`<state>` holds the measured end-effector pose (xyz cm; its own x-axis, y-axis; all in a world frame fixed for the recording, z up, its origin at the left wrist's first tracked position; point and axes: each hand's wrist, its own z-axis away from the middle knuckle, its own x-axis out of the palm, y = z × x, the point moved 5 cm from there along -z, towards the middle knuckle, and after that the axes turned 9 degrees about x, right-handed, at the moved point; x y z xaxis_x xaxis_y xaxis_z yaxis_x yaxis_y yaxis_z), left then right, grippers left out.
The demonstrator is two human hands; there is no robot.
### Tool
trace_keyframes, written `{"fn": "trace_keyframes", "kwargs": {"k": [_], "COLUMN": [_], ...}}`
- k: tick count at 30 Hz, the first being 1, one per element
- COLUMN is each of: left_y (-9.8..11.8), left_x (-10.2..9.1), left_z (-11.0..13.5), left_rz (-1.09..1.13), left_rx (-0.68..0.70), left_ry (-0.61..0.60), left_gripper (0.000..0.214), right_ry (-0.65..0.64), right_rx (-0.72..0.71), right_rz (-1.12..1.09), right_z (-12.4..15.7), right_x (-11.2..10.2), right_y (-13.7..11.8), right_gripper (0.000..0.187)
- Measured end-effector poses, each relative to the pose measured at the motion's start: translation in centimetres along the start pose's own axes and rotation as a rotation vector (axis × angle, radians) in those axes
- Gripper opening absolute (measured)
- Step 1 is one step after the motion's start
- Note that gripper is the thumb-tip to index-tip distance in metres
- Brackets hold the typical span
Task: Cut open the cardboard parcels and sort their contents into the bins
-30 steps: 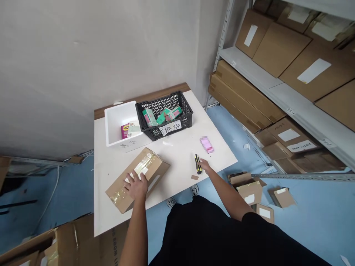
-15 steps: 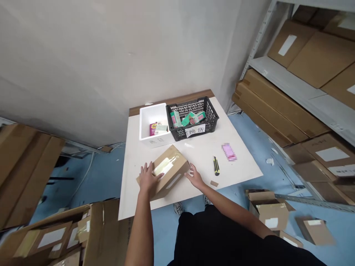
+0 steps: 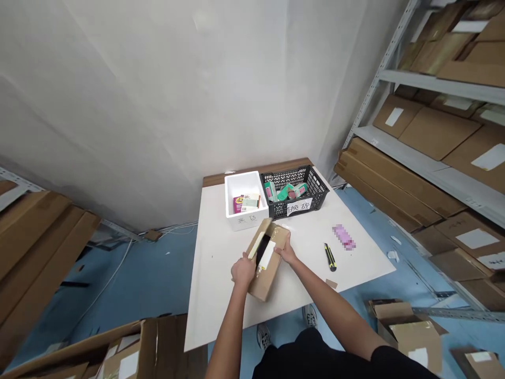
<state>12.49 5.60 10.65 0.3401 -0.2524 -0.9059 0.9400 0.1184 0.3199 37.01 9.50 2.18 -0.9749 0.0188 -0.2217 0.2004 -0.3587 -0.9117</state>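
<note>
The box lies between the hands, below the frame's centre: left hand clamped on its left flap, right hand gripping its right side.

The oblong brown cardboard carton sits aslant on the white surface, between the left fingers and the right fingers, touched by both. Its top is parted lengthwise, with a long dark gap just beside the left fingers; what lies inside cannot be made out. A white label runs along the flap nearest the right fingers, with shiny tape at its near end.
</note>
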Motion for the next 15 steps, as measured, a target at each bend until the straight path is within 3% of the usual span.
{"fn": "trace_keyframes", "kwargs": {"k": [3, 6, 8, 11, 13, 15], "left_y": [-3.6, -6.2, -7.0, -7.1, -7.2, -7.3], "left_x": [-0.6, -0.1, 0.9, 2.5, 2.8, 2.6], "left_z": [-1.3, -1.1, -0.3, 0.9, 1.4, 1.5], "left_rz": [0.346, 0.508, 0.494, 0.421, 0.362, 0.331], "left_rx": [0.053, 0.083, 0.082, 0.02, -0.037, -0.072], "left_ry": [-0.171, -0.098, -0.001, 0.04, 0.024, 0.009], "left_gripper": [0.063, 0.054, 0.051, 0.055, 0.058, 0.06], "right_ry": [-0.019, 0.161, 0.295, 0.383, 0.391, 0.35], "right_rx": [0.047, 0.083, 0.082, 0.09, 0.098, 0.096], "right_rz": [-0.009, 0.198, 0.384, 0.566, 0.546, 0.378], "right_z": [-0.8, 0.9, 2.8, 5.0, 5.4, 5.3], "right_x": [-1.5, -1.1, 0.9, 4.5, 5.3, 4.5], "right_y": [-1.2, -1.5, -1.3, -0.9, -1.3, -2.0], "right_gripper": [0.122, 0.107, 0.096, 0.106, 0.108, 0.104]}}
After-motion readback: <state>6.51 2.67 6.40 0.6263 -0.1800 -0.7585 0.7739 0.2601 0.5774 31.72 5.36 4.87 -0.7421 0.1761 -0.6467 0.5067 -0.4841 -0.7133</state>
